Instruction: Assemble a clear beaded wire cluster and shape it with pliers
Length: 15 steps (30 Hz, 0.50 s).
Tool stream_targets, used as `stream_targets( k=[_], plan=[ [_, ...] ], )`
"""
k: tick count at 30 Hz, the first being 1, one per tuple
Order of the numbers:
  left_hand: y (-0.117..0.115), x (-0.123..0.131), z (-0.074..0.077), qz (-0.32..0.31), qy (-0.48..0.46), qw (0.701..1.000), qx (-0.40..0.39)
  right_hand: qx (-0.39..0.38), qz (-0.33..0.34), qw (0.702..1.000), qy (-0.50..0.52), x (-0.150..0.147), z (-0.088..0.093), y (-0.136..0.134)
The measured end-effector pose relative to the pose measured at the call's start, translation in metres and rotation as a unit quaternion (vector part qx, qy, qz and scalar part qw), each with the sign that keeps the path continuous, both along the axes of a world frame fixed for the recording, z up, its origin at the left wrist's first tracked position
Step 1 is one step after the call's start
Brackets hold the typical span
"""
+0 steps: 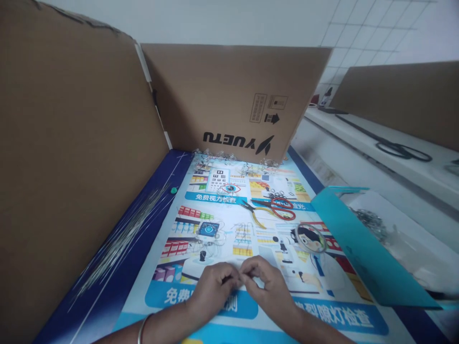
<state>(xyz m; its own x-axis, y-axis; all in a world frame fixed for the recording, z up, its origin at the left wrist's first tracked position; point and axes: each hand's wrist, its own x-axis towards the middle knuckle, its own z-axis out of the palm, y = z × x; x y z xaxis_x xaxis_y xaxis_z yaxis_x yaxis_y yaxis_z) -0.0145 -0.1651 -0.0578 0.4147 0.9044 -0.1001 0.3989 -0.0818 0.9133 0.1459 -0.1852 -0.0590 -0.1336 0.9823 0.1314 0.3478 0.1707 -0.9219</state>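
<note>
My left hand [216,290] and my right hand [268,290] meet at the fingertips above the front of the printed sheet [201,329]. Both pinch closed; whatever lies between the fingertips is too small to make out. Just beyond them lie thin wire pieces [244,232] and loose, fine wire loops [217,246]. Farther back are yellow-handled pliers [257,216], with red-handled scissors [285,210] beside them. To the right rests a clear, round ring-like object [311,239].
Cardboard panels [222,86] wall the back and left. A bundle of long thin wires [125,239] lies left, near a small green piece [174,190]. At right, a teal box [373,258] holds tangled metal bits [369,222]. Black scissors [401,150] lie on a ledge.
</note>
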Motion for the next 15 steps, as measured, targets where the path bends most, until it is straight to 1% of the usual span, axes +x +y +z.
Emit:
stream_targets(
  k=[5, 15],
  plan=[
    [0.0000, -0.0002, -0.0016, 0.002, 0.003, 1.000, 0.006, -0.020, -0.003, 1.000, -0.001, -0.0013, 0.0014, 0.0034],
    [-0.0018, 0.0008, -0.0056, 0.017, -0.016, 1.000, -0.020, -0.052, -0.008, 0.998, 0.016, 0.0033, 0.0055, 0.0043]
  ],
)
